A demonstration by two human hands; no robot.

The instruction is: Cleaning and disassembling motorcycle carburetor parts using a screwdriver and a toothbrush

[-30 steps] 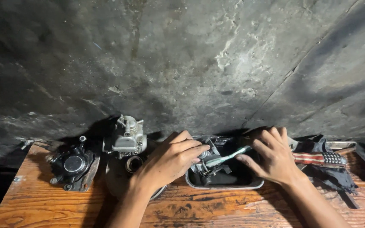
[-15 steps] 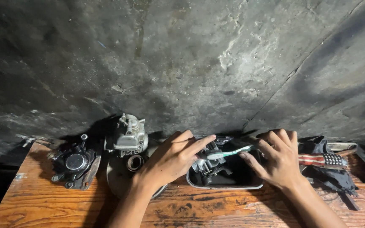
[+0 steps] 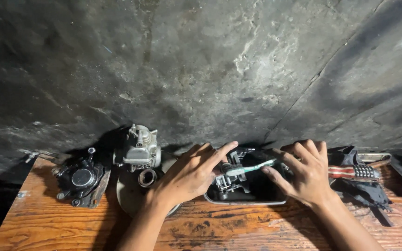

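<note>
head view: two hands over one dark tray (image 3: 275, 199) on the wooden bench (image 3: 238, 232). left hand (image 3: 189, 176) has fingers curled on one metal part (image 3: 231, 179) that stands in the tray's left end. right hand (image 3: 305, 172) pinches one green-handled toothbrush (image 3: 252, 166), its head touching that part. left of the tray: one silver carburetor (image 3: 138, 148), one small ring (image 3: 147, 177), one black caliper (image 3: 81, 181). right: one red-handled tool (image 3: 354, 172) on one dark cloth (image 3: 364, 193).

Worn wooden bench (image 3: 257, 232), rough grey concrete wall (image 3: 201, 65), dull cast-metal carburettor (image 3: 138, 148), glossy plastic toothbrush (image 3: 250, 167).
</note>
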